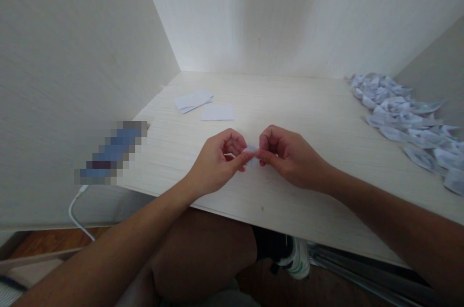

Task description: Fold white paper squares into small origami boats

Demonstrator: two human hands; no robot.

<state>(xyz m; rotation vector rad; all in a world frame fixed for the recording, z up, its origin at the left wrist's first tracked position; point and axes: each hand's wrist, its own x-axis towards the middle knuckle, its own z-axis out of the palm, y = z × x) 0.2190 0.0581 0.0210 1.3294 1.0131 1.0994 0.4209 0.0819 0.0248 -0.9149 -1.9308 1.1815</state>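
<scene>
white paper piece, small and partly hidden, sits above the table near its front edge, pinched by thumb and fingers of the left hand and likewise of the right hand; its folding looks unfinished. farther back to the left, overlapping flat sheets and a single sheet seem unworked. off to the right, a long heap of folded papers looks done.
</scene>
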